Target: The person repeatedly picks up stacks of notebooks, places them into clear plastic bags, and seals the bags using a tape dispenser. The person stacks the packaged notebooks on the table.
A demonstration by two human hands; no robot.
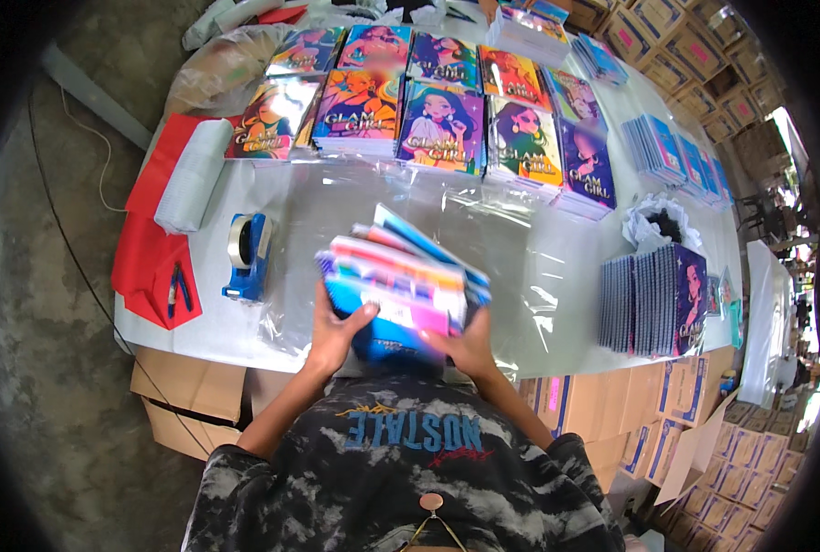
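Close to my body, a fanned stack of colourful notebooks [396,276] is tilted between my two hands, a little blurred by motion. My left hand [334,327] grips its left side, thumb on the front cover. On the right side my right hand [470,342] is closed round the edge, its thumb over the lower corner. Under the stack lies clear plastic film [511,267] on the white-covered table [209,317]. Beyond it, rows of notebooks with illustrated covers [359,106] lie in several piles. The lower edges of the held stack are partly hidden by my hands.
Left of the film stands a blue tape dispenser [249,258]. Pens [179,290] lie on a red sheet [143,248] near a white roll [194,175]. At right are spiral notebook stacks [649,299] and a crumpled plastic bag [663,221]. Cardboard boxes [603,400] stand below the table's edge.
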